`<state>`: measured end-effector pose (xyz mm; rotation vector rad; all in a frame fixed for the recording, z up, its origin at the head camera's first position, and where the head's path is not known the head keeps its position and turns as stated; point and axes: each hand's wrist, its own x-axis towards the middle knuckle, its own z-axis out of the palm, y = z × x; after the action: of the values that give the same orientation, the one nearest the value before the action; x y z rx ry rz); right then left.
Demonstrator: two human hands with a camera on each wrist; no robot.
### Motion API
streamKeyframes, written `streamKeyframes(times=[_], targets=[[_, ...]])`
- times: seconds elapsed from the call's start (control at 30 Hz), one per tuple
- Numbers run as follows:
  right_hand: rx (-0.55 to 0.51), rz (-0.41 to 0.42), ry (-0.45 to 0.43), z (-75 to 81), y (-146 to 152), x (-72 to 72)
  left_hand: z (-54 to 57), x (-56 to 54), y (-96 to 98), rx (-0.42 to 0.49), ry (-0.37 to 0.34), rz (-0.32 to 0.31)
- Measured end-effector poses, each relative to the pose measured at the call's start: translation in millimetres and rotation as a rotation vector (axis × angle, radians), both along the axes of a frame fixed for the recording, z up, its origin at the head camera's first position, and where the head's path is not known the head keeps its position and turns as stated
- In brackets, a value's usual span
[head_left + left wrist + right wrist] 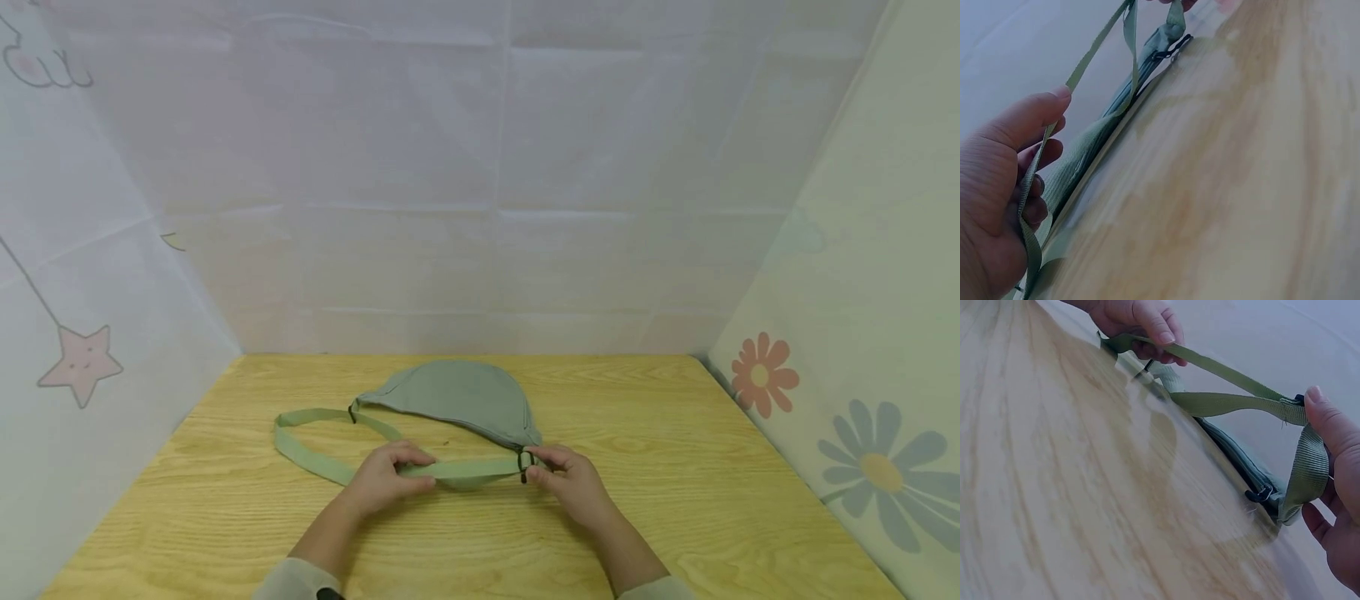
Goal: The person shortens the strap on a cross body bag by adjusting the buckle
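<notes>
A grey-green waist bag (457,396) lies on the wooden table, its curved edge toward the back wall. Its light green strap (303,454) loops out to the left and comes back along the front. My left hand (386,479) pinches the strap between thumb and fingers. At the bag's right end, my right hand (573,483) pinches the strap at the black buckle (524,462). Between the hands the strap runs fairly straight, with a second layer below it. The right wrist view shows the strap (1235,375) raised off the table and a black zipper pull (1259,494) on the bag.
The wooden table (712,500) extends around the bag. Pale cloth walls (487,167) stand at the back and both sides, printed with a pink star (81,362) on the left and flowers (881,472) on the right.
</notes>
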<state>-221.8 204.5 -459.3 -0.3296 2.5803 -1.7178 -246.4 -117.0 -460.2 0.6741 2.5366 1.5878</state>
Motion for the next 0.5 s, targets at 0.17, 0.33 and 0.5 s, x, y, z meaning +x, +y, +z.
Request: streamKeyframes(times=[0.17, 0.33, 0.5], targets=[[0.009, -0.014, -0.012, 0.4, -1.9, -0.9, 0.5, 0.0, -5.4, -0.009, -0.009, -0.007], [0.004, -0.011, -0.020, -0.4, -2.1, -1.2, -0.8, -1.0, -6.6, -0.024, -0.009, -0.034], [0.008, 0.000, -0.017, -0.2, -0.8, -0.3, -1.8, -1.1, -5.9, -0.034, -0.020, -0.035]])
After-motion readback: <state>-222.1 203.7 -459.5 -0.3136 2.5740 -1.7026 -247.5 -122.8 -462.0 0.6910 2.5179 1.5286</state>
